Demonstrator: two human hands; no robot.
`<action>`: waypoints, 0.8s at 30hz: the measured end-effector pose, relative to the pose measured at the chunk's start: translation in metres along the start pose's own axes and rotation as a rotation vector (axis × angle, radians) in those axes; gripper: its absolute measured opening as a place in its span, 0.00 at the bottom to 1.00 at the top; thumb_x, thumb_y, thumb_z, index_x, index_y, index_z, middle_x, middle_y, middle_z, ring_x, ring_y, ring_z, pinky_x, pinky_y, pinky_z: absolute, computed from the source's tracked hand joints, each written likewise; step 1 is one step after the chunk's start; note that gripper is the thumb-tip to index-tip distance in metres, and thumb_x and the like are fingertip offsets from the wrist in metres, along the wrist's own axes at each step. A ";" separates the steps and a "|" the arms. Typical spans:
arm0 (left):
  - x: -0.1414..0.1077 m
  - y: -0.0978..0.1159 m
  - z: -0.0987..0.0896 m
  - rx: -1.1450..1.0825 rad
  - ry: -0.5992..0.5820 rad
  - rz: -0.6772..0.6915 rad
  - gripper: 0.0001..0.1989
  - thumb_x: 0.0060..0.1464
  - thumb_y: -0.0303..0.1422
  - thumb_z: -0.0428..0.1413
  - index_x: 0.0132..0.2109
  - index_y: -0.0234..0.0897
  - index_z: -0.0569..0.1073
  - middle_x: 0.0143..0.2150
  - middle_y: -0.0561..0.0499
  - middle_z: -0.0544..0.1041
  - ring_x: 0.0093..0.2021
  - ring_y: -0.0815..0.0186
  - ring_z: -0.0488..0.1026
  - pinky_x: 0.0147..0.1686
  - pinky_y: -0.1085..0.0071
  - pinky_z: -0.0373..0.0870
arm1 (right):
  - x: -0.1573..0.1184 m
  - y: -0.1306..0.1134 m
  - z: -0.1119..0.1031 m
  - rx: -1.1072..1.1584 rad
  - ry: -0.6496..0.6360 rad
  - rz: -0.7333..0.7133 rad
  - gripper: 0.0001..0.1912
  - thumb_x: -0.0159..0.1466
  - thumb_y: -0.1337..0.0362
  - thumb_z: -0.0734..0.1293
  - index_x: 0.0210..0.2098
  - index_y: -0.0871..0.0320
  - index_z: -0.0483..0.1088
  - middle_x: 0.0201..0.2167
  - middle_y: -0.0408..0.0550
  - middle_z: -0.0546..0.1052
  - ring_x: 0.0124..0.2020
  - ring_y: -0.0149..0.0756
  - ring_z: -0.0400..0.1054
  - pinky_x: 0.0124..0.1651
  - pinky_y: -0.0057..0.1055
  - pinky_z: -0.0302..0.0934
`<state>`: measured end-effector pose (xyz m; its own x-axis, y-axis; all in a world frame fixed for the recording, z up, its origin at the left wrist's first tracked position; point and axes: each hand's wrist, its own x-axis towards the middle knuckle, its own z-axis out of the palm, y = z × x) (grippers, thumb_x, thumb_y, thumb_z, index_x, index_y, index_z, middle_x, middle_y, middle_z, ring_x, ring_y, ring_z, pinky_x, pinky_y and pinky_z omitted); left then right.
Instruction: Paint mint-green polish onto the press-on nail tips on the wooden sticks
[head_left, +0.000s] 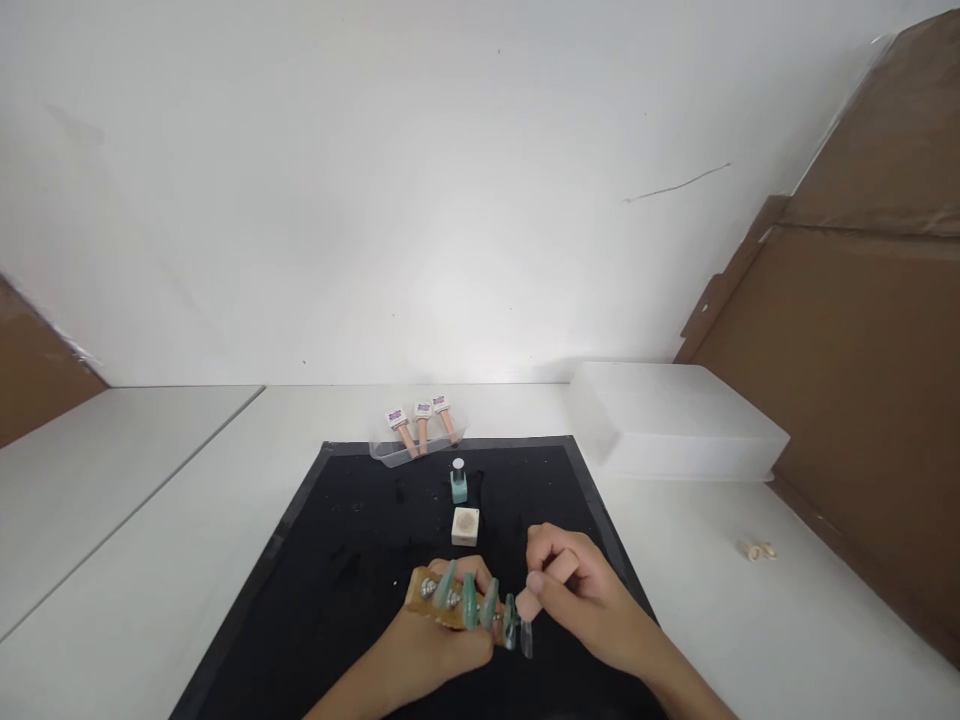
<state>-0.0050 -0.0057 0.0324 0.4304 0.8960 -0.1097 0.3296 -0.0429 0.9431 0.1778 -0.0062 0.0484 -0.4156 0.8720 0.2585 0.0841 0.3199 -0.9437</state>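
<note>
My left hand [442, 640] is wrapped round a yellowish-brown holder [420, 590] with green false nails [470, 602] standing on it in a row. Between the thumb and fingers of my right hand [577, 595] is a pinkish-beige block [547, 585], tilted, its lower end close to the right end of the row. A clear nail tip [526, 638] shows just beneath the block. Beyond my left hand, on the black mat [360, 520], are a white square block [465, 527] and a small light-blue bottle [458, 484] with a white top.
Past the mat's far edge lies a clear tray [390, 455] with three pink-handled, white-headed items [423, 420]. A white box [675, 420] stands at the back right. Small cream-coloured pieces [757, 550] lie on the white table [697, 590] at the right.
</note>
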 end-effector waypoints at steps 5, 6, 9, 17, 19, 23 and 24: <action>-0.004 -0.001 -0.002 -0.049 -0.061 0.016 0.09 0.35 0.19 0.53 0.22 0.36 0.63 0.20 0.58 0.67 0.22 0.73 0.63 0.23 0.77 0.57 | 0.002 0.003 -0.002 -0.016 0.143 -0.008 0.12 0.65 0.67 0.59 0.24 0.56 0.57 0.22 0.39 0.65 0.25 0.31 0.57 0.29 0.27 0.52; -0.005 -0.001 -0.002 -0.057 -0.064 0.011 0.09 0.35 0.19 0.53 0.22 0.36 0.63 0.20 0.58 0.67 0.22 0.73 0.63 0.22 0.78 0.57 | 0.002 0.004 -0.003 0.006 0.135 -0.021 0.12 0.64 0.67 0.59 0.24 0.56 0.57 0.21 0.39 0.64 0.24 0.31 0.56 0.29 0.27 0.52; -0.004 0.002 -0.001 -0.059 -0.051 0.014 0.08 0.35 0.19 0.53 0.22 0.36 0.64 0.20 0.57 0.68 0.22 0.72 0.63 0.23 0.77 0.58 | 0.000 0.002 -0.003 0.059 0.029 -0.063 0.12 0.62 0.67 0.61 0.23 0.56 0.57 0.19 0.37 0.61 0.21 0.29 0.53 0.26 0.27 0.50; -0.001 -0.008 0.001 -0.057 -0.057 0.032 0.09 0.36 0.19 0.53 0.23 0.36 0.63 0.20 0.58 0.68 0.22 0.73 0.63 0.23 0.78 0.58 | 0.001 0.000 0.000 -0.073 0.110 -0.003 0.11 0.63 0.69 0.60 0.24 0.56 0.58 0.21 0.38 0.64 0.22 0.29 0.57 0.25 0.26 0.51; -0.002 -0.006 0.000 -0.052 -0.066 0.029 0.09 0.35 0.19 0.53 0.22 0.36 0.63 0.20 0.58 0.67 0.22 0.73 0.63 0.23 0.78 0.58 | 0.001 0.002 -0.001 -0.067 0.153 -0.041 0.12 0.63 0.69 0.60 0.23 0.56 0.57 0.20 0.39 0.65 0.23 0.29 0.58 0.26 0.26 0.52; -0.002 0.002 0.000 -0.019 -0.050 0.008 0.08 0.36 0.21 0.54 0.22 0.36 0.63 0.20 0.58 0.67 0.22 0.73 0.63 0.23 0.78 0.57 | -0.001 0.001 -0.001 -0.034 0.013 -0.087 0.11 0.61 0.67 0.62 0.23 0.56 0.59 0.18 0.38 0.64 0.20 0.29 0.57 0.24 0.26 0.52; -0.002 0.004 0.000 -0.005 -0.041 0.007 0.08 0.37 0.21 0.54 0.22 0.36 0.63 0.20 0.58 0.67 0.22 0.73 0.62 0.22 0.78 0.57 | -0.001 0.001 -0.001 -0.043 -0.023 -0.076 0.11 0.60 0.68 0.63 0.23 0.56 0.59 0.17 0.38 0.64 0.20 0.29 0.57 0.24 0.26 0.51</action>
<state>-0.0049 -0.0077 0.0361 0.4670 0.8766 -0.1162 0.3224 -0.0465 0.9454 0.1793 -0.0069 0.0477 -0.4429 0.8360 0.3240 0.0902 0.4011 -0.9116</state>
